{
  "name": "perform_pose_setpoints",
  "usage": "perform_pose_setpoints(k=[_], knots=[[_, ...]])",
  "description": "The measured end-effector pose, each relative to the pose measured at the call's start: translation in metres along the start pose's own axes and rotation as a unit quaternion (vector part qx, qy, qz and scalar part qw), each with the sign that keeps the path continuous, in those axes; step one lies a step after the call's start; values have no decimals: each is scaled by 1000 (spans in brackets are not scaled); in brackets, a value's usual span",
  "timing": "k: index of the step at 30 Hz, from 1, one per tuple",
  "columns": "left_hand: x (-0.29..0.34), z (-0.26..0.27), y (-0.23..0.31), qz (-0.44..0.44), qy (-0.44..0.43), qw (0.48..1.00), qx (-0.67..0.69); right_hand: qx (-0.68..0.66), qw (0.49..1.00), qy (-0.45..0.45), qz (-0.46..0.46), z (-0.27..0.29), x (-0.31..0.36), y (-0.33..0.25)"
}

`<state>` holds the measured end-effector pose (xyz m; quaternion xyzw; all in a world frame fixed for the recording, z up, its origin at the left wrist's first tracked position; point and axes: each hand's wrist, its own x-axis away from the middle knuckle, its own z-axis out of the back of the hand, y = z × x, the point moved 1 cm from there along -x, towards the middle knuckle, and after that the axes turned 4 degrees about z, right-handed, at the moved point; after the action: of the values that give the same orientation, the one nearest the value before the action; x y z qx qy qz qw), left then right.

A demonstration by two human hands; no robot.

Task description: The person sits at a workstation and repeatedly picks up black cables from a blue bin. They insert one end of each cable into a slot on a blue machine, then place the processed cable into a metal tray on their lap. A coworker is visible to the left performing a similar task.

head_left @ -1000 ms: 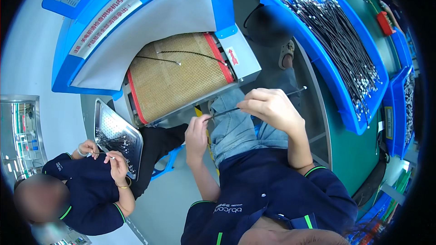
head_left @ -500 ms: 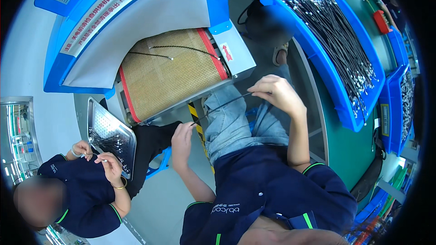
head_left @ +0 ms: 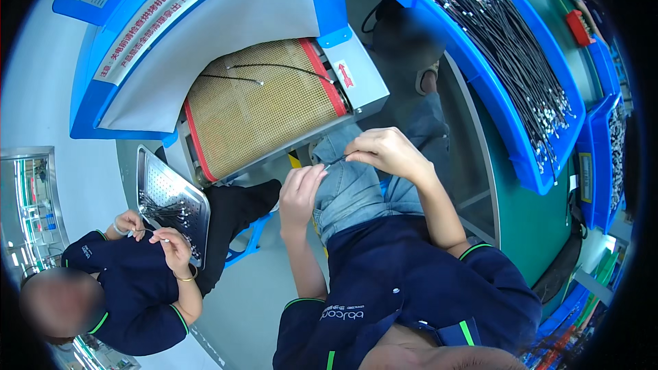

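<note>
Above my lap, both hands hold a short black cable (head_left: 335, 162). My right hand (head_left: 389, 152) pinches it between thumb and fingertips. The fingertips of my left hand (head_left: 300, 195) are closed on the other end, where a small light-coloured tip seems to show. Only a short stretch of cable is visible between the hands; the rest is hidden by my fingers. Just beyond my hands is a mesh conveyor belt (head_left: 257, 127) with red edges, and two black cables (head_left: 281, 66) with pale ends lie on it.
A blue machine housing (head_left: 332, 0) with a white curtain (head_left: 226, 55) covers the belt's far end. At right, a blue bin (head_left: 510, 154) full of black cables stands on a green table (head_left: 510, 212). To the left, a seated co-worker (head_left: 130, 281) handles a cable beside a perforated metal tray (head_left: 164, 178).
My hands have come closer together, shortening the visible stretch of cable. The right hand moved left and slightly nearer; the left moved right. The belt's cables look much the same.
</note>
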<state>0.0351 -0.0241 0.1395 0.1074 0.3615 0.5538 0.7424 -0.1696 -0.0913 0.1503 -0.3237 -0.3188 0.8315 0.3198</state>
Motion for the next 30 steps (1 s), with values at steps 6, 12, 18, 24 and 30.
perform_pose_setpoints(k=[6, 12, 18, 24, 30], knots=[[-3, -4, 1, 77, -75, 990, 86, 5, 991, 43, 124, -11, 0, -2], [-5, -6, 6, 156, -162, 954, 197, -5, 987, 40, 156, -11, 2, -4], [-5, -8, 10, 65, -124, 984, 111, 13, 989, 60, 134, -10, 4, -2], [-5, -3, 0, -162, 1, 985, -52, -16, 994, 30, 107, -8, -5, -9], [-15, -3, 9, -89, 29, 996, 13, -53, 997, 35, 45, -11, -3, -8]])
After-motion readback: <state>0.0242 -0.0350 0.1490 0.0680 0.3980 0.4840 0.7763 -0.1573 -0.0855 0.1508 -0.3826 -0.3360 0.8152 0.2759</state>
